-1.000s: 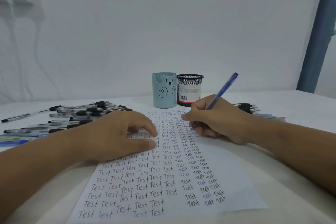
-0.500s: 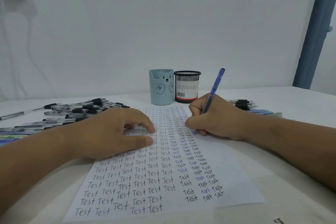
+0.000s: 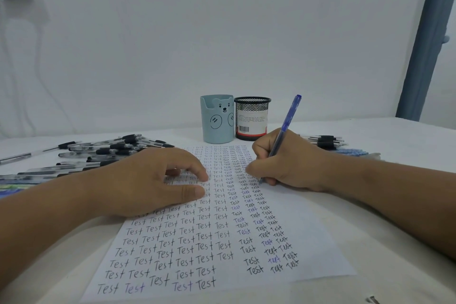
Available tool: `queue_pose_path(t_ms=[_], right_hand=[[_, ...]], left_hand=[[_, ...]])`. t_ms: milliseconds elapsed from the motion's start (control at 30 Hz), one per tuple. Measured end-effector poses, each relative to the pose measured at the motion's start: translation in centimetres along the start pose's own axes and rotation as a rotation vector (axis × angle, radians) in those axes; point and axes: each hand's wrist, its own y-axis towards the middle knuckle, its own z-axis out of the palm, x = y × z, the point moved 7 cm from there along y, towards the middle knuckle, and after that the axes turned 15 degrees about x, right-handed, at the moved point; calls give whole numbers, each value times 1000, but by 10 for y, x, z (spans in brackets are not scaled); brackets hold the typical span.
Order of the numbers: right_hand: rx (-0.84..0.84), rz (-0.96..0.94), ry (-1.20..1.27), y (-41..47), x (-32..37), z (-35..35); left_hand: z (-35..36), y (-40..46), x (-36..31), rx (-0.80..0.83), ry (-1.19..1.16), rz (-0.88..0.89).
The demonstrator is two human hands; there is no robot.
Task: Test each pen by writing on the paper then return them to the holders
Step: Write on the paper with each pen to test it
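Note:
A white sheet of paper (image 3: 308, 237) covered in rows of the word "Test" lies in front of me. My right hand (image 3: 288, 163) grips a blue pen (image 3: 287, 121) with its tip down on the upper right part of the sheet. My left hand (image 3: 153, 180) rests flat on the paper's left side, fingers spread, holding nothing. Behind the sheet stand two holders: a light blue bear cup (image 3: 217, 119) and a black mesh cup (image 3: 251, 118). I see no pens sticking out of either holder.
Several black-capped pens (image 3: 98, 150) lie in a loose pile on the table to the left, with green and blue ones (image 3: 12, 185) at the left edge. A smaller group of pens (image 3: 328, 142) lies behind my right wrist. A blue post (image 3: 424, 39) stands at the right.
The blue pen has tilted more upright in my right hand, and the tip has shifted a little down the sheet. My left hand has stayed on the paper.

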Motion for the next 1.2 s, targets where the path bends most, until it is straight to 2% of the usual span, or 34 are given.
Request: queue_pose_path(t_ms=[1200], right_hand=[[-9, -63, -73, 4, 0, -3]], left_hand=[[-1, -1, 0, 9, 2, -12]])
